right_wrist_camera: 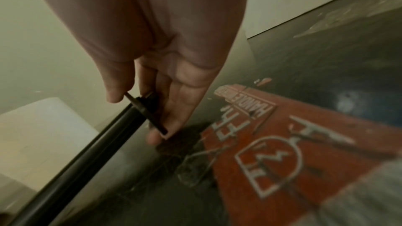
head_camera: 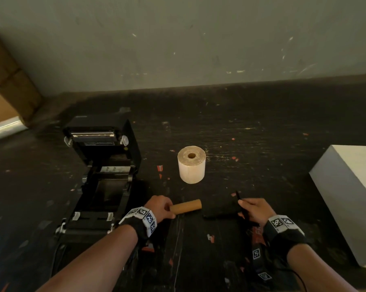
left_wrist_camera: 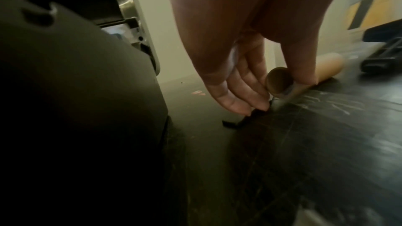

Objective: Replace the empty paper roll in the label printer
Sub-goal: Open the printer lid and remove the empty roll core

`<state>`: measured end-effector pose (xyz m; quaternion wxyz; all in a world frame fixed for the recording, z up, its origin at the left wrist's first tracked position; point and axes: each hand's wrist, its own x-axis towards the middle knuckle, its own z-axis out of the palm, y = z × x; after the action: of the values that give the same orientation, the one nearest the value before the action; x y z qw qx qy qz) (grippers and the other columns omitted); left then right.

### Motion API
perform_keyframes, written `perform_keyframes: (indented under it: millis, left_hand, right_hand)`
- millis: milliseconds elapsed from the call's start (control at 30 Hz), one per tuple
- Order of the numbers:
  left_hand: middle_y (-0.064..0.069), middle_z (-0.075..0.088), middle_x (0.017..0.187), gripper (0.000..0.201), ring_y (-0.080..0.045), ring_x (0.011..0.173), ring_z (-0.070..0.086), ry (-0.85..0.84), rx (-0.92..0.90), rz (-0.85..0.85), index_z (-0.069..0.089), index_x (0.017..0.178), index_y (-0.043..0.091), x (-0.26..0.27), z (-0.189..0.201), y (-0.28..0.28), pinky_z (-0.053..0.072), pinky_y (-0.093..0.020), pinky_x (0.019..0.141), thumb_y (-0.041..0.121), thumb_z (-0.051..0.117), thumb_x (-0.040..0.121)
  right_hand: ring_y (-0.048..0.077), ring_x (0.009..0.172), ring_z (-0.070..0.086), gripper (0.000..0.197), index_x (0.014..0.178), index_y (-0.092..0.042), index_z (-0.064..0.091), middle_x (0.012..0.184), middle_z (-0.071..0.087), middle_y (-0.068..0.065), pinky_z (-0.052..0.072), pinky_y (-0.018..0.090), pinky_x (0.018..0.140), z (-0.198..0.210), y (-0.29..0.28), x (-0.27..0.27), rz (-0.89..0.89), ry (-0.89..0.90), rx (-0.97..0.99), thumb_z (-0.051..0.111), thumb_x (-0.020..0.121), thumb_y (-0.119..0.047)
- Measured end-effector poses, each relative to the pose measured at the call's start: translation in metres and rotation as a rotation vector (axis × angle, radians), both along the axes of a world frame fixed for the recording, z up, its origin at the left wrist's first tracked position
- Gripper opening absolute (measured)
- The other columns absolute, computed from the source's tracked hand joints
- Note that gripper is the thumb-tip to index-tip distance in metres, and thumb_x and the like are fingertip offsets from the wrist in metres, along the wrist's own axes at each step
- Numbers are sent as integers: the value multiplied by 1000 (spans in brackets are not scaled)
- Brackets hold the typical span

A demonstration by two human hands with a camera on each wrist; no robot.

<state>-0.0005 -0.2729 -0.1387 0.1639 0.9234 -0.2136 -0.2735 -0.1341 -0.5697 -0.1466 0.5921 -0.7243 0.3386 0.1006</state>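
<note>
**Old core out, fresh roll waiting beside the open printer**

From the head view we see the left hand (head_camera: 160, 207) holding one end of the empty cardboard tube (head_camera: 186, 208) low over the dark tabletop (head_camera: 262, 144), while the right hand (head_camera: 253, 210) holds the black spindle (head_camera: 241, 207), apparently just pulled free of the tube. The label printer (head_camera: 100, 175) stands with its lid raised and its bay bare, ready for the new paper roll (head_camera: 191, 164), which stands on end just beyond the hands. A white box (head_camera: 350, 190) sits far right, cardboard cartons (head_camera: 9, 81) far left against a scuffed grey wall (head_camera: 178, 39).

At the left wrist, thumb and fingers (left_wrist_camera: 243, 92) pinch the tube's open end (left_wrist_camera: 279, 82) just above the scratched surface.

At the right wrist, the grip is clenched on the spindle (right_wrist_camera: 87, 140) at its flat end flange, above a torn red warning sticker (right_wrist_camera: 293, 143).
</note>
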Motion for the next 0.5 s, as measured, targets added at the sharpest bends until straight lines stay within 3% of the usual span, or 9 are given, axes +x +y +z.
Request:
perform_keyframes:
  millis: [133, 267, 500]
  left_hand:
    - [-2, 68, 102, 32, -16, 95, 64, -32, 52, -25, 68, 106, 18, -3, -3, -4, 51, -28, 84, 29, 75, 77]
    - [-3, 68, 103, 35, -17, 95, 64, -51, 82, -41, 66, 107, 18, -5, -5, -7, 52, -31, 85, 31, 75, 76]
    - [-2, 66, 105, 39, -18, 96, 62, -40, 102, -48, 65, 109, 20, -5, -2, -8, 51, -30, 84, 36, 75, 74]
  right_hand:
    - [19, 110, 57, 32, 120, -22, 63, 118, 64, 2, 42, 39, 100, 5, 4, 4, 152, 30, -221, 56, 91, -35]
    - [21, 121, 51, 39, 128, -22, 57, 132, 56, 2, 36, 32, 99, 7, 9, 7, 229, 49, -366, 52, 93, -38]
    - [19, 117, 54, 44, 125, -27, 56, 129, 59, -1, 44, 40, 101, -5, 16, 3, 172, 70, -449, 57, 86, -49]
